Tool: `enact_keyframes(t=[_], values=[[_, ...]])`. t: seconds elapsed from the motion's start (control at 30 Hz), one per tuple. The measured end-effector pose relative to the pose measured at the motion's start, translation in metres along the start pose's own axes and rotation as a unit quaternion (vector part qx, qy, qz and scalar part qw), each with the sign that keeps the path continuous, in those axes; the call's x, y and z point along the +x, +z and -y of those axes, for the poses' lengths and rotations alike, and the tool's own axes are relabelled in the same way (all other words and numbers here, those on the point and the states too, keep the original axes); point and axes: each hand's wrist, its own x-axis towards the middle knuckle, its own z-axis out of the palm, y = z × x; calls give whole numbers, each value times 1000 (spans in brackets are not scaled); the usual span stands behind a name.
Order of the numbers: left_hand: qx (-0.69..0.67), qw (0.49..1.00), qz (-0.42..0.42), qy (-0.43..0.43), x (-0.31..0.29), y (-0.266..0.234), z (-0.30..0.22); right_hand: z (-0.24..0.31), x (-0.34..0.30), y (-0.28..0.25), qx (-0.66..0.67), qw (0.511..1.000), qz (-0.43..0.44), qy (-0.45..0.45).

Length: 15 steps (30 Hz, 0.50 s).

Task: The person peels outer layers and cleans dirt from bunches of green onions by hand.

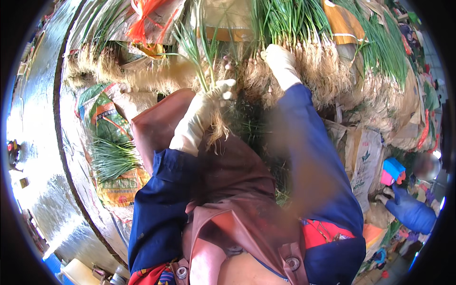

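My left hand (202, 111), in a pale glove, is closed round a few spring onions (203, 66). Their green leaves point up and away, and their stringy roots hang below the fingers over my brown apron (237, 175). Farther out and to the right, my gloved right hand (281, 65) has its fingers closed at the bulb ends of a long row of spring onions (316, 57). Its fingertips are partly hidden among the stems. The row lies with its leaves away from me and its tangled roots toward me.
More spring onions (102, 64) lie at the far left, beside orange plastic ties (138, 21). A smaller bunch (111, 156) rests on printed sacks to my left. Beyond runs a wet, shiny floor (42, 156). At right, another person's blue sleeve (412, 209) reaches in near a blue-and-pink object (392, 171).
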Motion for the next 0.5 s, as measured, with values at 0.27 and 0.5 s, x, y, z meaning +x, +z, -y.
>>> enact_keyframes(t=[0.27,0.5], values=[[-43,999,-11,0,16,25,29,-2,-97,43,512,827,143,-183],[-47,997,5,-53,14,27,32,-8,-48,52,412,859,-160,-260]])
